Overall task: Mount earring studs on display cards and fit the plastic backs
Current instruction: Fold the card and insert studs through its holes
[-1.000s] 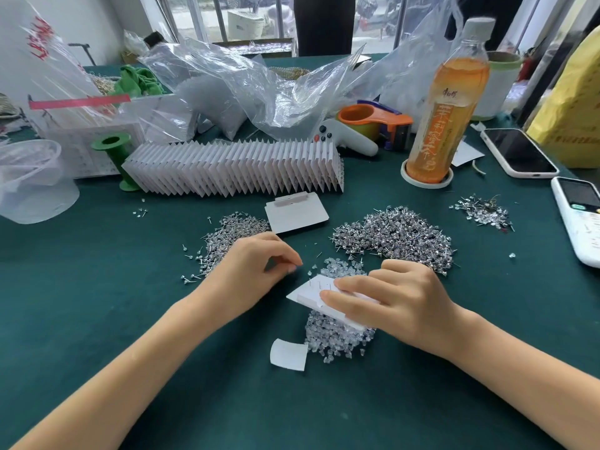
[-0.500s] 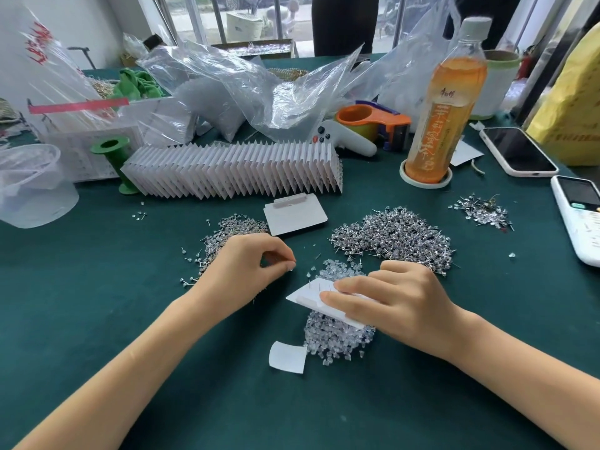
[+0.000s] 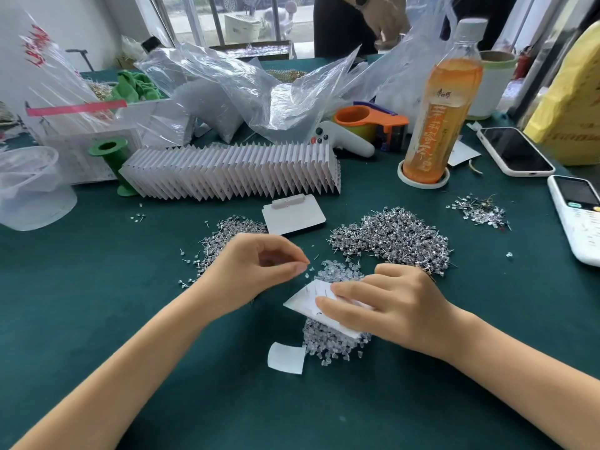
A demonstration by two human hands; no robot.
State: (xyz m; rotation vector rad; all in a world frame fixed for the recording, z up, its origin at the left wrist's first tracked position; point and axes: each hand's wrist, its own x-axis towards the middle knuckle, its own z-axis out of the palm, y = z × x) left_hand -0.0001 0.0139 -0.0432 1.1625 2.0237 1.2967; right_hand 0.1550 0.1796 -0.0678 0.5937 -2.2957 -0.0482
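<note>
The card [image 3: 308, 303], a white rectangle at frame centre, tilts over the clear backs [image 3: 331, 344], its long axis running lower right. The right hand [image 3: 386, 306] grips it. Just upper left, the left hand [image 3: 256, 271] pinches something too small to identify near the upright posts.

- desk [image 3: 97, 319]: dark green cloth top
- stud piles [image 3: 393, 237], clear backs heap [image 3: 331, 345] near centre
- fanned card row [image 3: 233, 172] behind; loose card [image 3: 292, 216]
- orange drink bottle [image 3: 438, 108], two phones [image 3: 514, 152] at right
- plastic bags [image 3: 246, 92] at back
</note>
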